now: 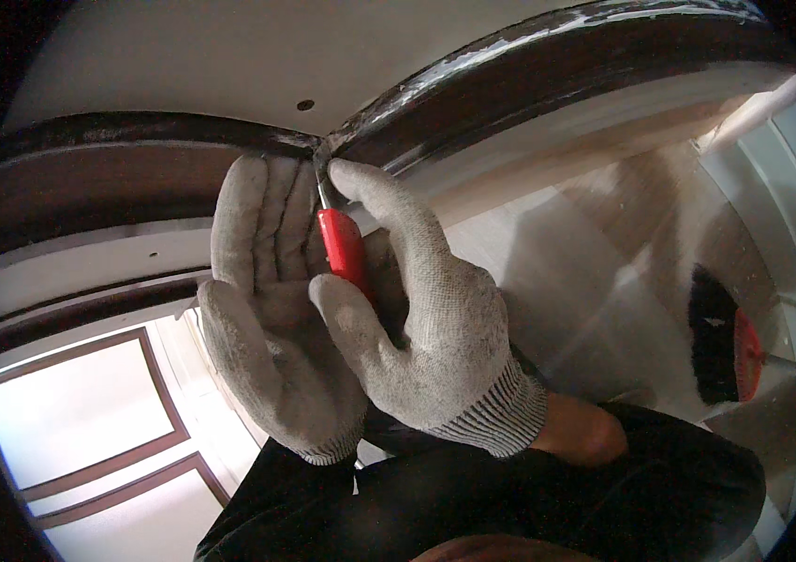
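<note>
My right hand (pixel 435 328), in a grey knit glove with a striped cuff, grips a red-handled tool (pixel 342 245). Its index finger reaches beside the thin metal blade (pixel 322 192), whose tip is in the corner where two dark wooden mouldings (pixel 98 178) meet under a pale panel (pixel 173 66). My left hand (pixel 272 337), also gloved, lies palm up under and left of the tool, fingers straight and side by side, their tips at the left moulding. The right-hand moulding (pixel 510 84) has whitish smears along its top edge. My other right fingers are mostly hidden.
A broom (pixel 716 342) with black bristles and a red head is on the pale tiled floor (pixel 576 300) to the right, beside curved white edging (pixel 791 215). Bright framed panels (pixel 80 403) show at lower left. My dark-clothed legs (pixel 548 506) fill the bottom.
</note>
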Demonstrator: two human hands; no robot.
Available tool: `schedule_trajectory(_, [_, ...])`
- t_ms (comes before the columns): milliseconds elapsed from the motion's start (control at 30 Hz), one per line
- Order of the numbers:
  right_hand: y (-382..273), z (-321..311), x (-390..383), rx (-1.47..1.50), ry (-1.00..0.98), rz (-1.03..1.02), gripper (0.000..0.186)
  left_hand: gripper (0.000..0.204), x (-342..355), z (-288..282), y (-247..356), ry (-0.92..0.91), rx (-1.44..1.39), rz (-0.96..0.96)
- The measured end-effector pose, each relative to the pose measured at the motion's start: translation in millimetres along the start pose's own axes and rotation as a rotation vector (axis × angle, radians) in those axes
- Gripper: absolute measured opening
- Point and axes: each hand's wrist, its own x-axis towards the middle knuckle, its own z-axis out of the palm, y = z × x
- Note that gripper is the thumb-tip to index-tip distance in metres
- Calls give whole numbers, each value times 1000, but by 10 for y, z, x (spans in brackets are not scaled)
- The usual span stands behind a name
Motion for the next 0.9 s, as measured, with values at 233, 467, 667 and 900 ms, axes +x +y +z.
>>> schedule_trajectory(233, [45,67,-9,16,18,-43,67,75,26,-26,36,-24,107,-6])
schedule_trajectory(467, [142,71,-28,6,21,-34,67,77,54,-66,-28,-37,214,74])
schedule_trajectory(667, [95,-28,-44,129,17,-41,53,75,48,-158,11,-68,240,93])
schedule_trajectory(900, [-94,-611,47,41,163,-228,43,52,190,-71,103,-536,1197,328])
